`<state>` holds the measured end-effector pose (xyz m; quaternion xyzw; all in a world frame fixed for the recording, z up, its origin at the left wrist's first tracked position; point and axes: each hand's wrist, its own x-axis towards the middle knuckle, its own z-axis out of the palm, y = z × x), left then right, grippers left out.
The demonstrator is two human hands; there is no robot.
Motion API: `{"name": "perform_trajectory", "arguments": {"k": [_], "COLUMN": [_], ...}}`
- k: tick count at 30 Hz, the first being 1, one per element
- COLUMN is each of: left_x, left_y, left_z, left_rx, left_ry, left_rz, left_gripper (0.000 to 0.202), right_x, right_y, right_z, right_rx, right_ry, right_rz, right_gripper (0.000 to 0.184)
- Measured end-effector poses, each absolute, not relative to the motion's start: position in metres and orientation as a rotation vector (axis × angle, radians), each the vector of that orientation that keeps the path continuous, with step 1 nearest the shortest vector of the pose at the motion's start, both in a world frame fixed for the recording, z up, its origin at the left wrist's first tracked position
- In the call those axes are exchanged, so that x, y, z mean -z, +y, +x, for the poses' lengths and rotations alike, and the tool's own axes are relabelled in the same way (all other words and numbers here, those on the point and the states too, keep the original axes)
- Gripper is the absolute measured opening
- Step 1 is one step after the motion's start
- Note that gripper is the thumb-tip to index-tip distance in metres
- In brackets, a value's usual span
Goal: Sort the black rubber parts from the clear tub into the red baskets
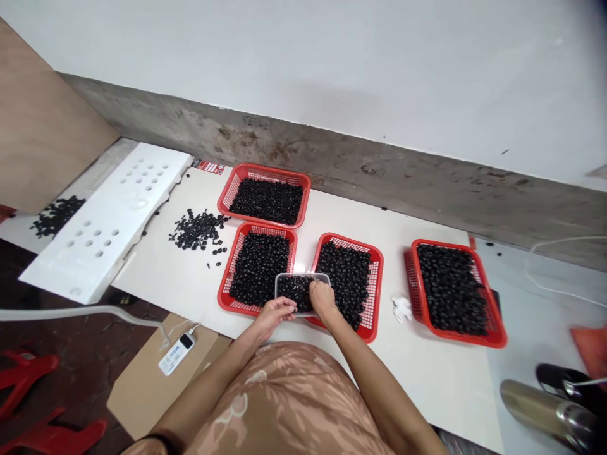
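Your left hand (272, 314) is curled shut around the near edge of a small clear tub (296, 276), thumb on top, holding it up right in front of you. Your right hand (322, 297) is at the tub's right side with the fingers bent down into the black pieces (293, 291) that fill it. Honestly can't tell if it's pinching any or just resting in there.

The tub hangs over the gap between two red baskets, the front-left basket (226, 278) and the middle basket (377, 294), both packed with the same little black parts. Straight behind the front-left one sits a back basket (229, 193), also full. Off to your right, well apart from the others, there's a fourth basket (455, 338), same deal, with a crumpled white scrap (402, 308) lying between it and the middle basket.

Left of the baskets is a loose pile (199, 230) of the black parts on the white table (427, 379), and past that a white foam board (109, 218) with round holes in it. A power strip (176, 352) lies on cardboard down by your left elbow, and a shiny metal cylinder (545, 407) is at the far right corner.
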<state>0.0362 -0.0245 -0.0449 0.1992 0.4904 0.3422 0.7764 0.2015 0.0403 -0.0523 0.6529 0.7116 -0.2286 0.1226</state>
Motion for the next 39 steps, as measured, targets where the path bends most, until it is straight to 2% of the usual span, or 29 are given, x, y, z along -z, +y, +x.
{"name": "perform_trajectory", "arguments": {"k": [5, 10, 16, 19, 22, 29, 34, 39], "left_x": [0.036, 0.016, -0.004, -0.010, -0.015, -0.016, -0.015, -0.018], "left_y": [-0.019, -0.009, -0.006, -0.007, -0.009, -0.011, -0.012, -0.012], "left_z": [0.037, 0.042, 0.047, 0.046, 0.045, 0.044, 0.041, 0.039], "left_rx": [-0.777, -0.774, -0.752, -0.739, -0.721, -0.728, -0.753, -0.810], "left_ry": [1.057, 1.035, 1.056, 1.049, 1.035, 0.999, 1.020, 1.011], "left_rz": [0.385, 0.407, 0.526, 0.605, 0.624, 0.576, 0.605, 0.588], "left_gripper": [0.036, 0.036, 0.033, 0.031, 0.030, 0.027, 0.030, 0.042], "right_x": [0.030, 0.003, -0.010, -0.016, -0.023, -0.033, -0.036, -0.036], "right_y": [0.024, -0.001, -0.011, -0.011, -0.012, -0.013, -0.013, -0.016], "right_z": [0.212, 0.220, 0.223, 0.226, 0.228, 0.225, 0.223, 0.222], "right_rx": [0.753, 1.243, 1.103, 1.198, 1.428, 1.809, 1.764, 1.670], "right_ry": [2.278, 2.939, 3.126, 3.140, 3.088, 2.826, 2.816, 2.813], "right_rz": [1.965, 1.984, 1.821, 1.755, 1.683, 1.921, 1.961, 1.983], "right_gripper": [0.026, 0.020, 0.021, 0.023, 0.024, 0.021, 0.021, 0.020]}}
